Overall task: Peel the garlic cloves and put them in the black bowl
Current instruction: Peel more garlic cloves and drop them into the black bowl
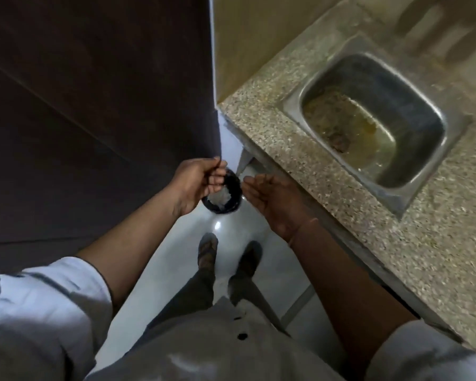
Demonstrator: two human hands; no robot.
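**Bowl in the left hand, open right palm just beside it**

Bowl first: the small round black bowl is off any surface, held over the pale glossy floor in front of the person's body. It tips slightly, with its mouth facing up and toward the camera. Something whitish lies inside; blur hides whether it is peeled cloves or loose skin.

The left hand grips the bowl at its upper-left rim, fingers curled over the edge and thumb outside, so the bowl hangs to the right of that grip and a little below it.

The right hand holds nothing. It lies flat and relaxed, palm up, fingertips pointing at the bowl's right side and just short of touching it. It is the free hand and the nearer one for taking anything out of the bowl or feeding it.

Further right, well apart from both hands, a speckled grey stone counter carries a stainless steel sink with murky water at the bottom. A dark brown wooden panel fills the left side.

No unpeeled garlic shows anywhere, so the task looks near its end or paused.
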